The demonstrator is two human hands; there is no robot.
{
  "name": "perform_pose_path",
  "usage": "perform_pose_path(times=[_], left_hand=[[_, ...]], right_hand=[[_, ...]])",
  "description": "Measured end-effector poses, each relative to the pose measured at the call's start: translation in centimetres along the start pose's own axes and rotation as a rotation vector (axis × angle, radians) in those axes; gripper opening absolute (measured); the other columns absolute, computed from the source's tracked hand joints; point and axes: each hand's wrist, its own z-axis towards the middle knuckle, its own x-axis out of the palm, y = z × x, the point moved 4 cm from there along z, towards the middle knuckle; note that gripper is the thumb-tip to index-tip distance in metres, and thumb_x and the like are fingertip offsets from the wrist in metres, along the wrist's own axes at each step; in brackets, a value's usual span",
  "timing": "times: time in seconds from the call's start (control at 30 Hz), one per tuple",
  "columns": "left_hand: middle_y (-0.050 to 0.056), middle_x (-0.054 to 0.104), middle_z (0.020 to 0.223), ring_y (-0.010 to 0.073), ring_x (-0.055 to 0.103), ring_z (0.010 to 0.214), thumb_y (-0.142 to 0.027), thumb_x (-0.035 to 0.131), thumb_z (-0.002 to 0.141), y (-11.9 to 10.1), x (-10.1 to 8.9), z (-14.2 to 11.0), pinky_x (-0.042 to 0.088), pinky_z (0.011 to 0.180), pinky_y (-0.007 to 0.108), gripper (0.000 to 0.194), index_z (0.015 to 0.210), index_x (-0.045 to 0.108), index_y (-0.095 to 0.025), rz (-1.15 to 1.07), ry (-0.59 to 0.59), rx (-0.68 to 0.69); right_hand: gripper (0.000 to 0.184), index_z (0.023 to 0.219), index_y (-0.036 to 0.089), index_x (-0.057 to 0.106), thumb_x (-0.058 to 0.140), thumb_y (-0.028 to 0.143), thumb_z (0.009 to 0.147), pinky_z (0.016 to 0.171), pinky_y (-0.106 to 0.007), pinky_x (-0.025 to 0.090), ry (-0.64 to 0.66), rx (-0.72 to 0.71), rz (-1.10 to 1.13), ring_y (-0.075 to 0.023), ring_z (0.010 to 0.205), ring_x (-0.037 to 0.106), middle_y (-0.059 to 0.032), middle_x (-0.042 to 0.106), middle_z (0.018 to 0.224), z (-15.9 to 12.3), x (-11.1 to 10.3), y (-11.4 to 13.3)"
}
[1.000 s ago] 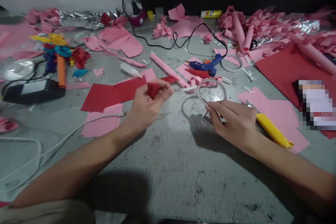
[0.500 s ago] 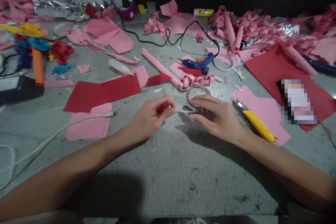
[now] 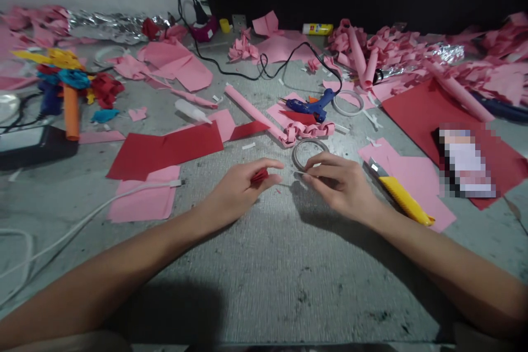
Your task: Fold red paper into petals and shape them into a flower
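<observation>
The left hand (image 3: pixel 239 187) curls around folded red paper (image 3: pixel 259 176) (thumb and forefinger stand apart at their tips). Opposite, across a small gap, the right hand (image 3: pixel 344 184) pinches a thin white strip (image 3: pixel 300 172) between thumb and fingers. A narrow tape roll (image 3: pixel 295 155) lies just beyond the right fingertips; contact cannot be told. Farther back rests a blue hot-glue gun (image 3: pixel 311 105); a yellow utility knife (image 3: pixel 405 199) lies to the right.

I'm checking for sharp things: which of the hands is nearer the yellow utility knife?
The right. The right hand is just to the left of the yellow utility knife; the left hand is farther left, beyond the right one.
</observation>
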Motion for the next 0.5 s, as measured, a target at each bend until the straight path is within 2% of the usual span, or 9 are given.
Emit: perform_pose_path(times=[0.1, 0.17, 0.27, 0.4, 0.5], left_hand=[[-0.001, 0.07, 0.08, 0.0166, 0.06, 0.07, -0.047, 0.059, 0.108, 0.4, -0.6, 0.2, 0.048, 0.068, 0.03, 0.034, 0.129, 0.076, -0.025, 0.027, -0.089, -0.02], [0.001, 0.075, 0.089, 0.0175, 0.064, 0.074, -0.048, 0.056, 0.109, 0.6, -0.9, 0.2, 0.05, 0.07, 0.03, 0.035, 0.126, 0.076, -0.025, 0.039, -0.124, -0.021], [0.002, 0.08, 0.096, 0.0182, 0.07, 0.081, -0.042, 0.053, 0.111, 0.1, -0.2, -0.1, 0.051, 0.076, 0.03, 0.03, 0.111, 0.076, -0.023, 0.103, -0.019, 0.047], [0.007, 0.082, 0.098, 0.0222, 0.073, 0.083, -0.032, 0.052, 0.11, -0.9, 1.8, -0.9, 0.051, 0.076, 0.033, 0.027, 0.104, 0.076, -0.02, 0.347, 0.17, 0.147], [0.007, 0.082, 0.093, 0.0229, 0.074, 0.079, -0.028, 0.055, 0.107, -1.5, 3.0, -1.3, 0.05, 0.074, 0.034, 0.023, 0.1, 0.076, -0.02, 0.436, 0.244, 0.21]], right_hand=[[0.021, 0.085, 0.02, 0.079, 0.068, 0.023, 0.103, 0.065, -0.033, 0.054, -0.047, 0.036, 0.018, -0.019, 0.081, 0.071, -0.0076, 0.077, 0.095, 0.3, -0.6, -0.2], [0.021, 0.084, 0.02, 0.079, 0.07, 0.025, 0.102, 0.058, -0.03, 0.05, -0.088, 0.078, 0.045, -0.0182, 0.079, 0.07, -0.0073, 0.076, 0.095, 0.3, -0.9, -0.3], [0.01, 0.105, 0.023, 0.082, 0.074, 0.027, 0.101, 0.06, -0.03, 0.056, -0.141, 0.098, 0.119, -0.0189, 0.083, 0.071, -0.0068, 0.079, 0.103, 0.1, -1.0, 0.1], [0.057, 0.15, 0.029, 0.066, 0.083, 0.025, 0.097, 0.086, -0.042, 0.065, -0.112, -0.097, 0.168, -0.0242, 0.101, 0.075, -0.0086, 0.082, 0.12, -0.4, -0.5, 2.4], [0.071, 0.163, 0.032, 0.053, 0.081, 0.019, 0.098, 0.096, -0.047, 0.065, -0.05, -0.239, 0.15, -0.026, 0.108, 0.078, -0.0083, 0.083, 0.119, -0.9, 0.5, 4.0]])
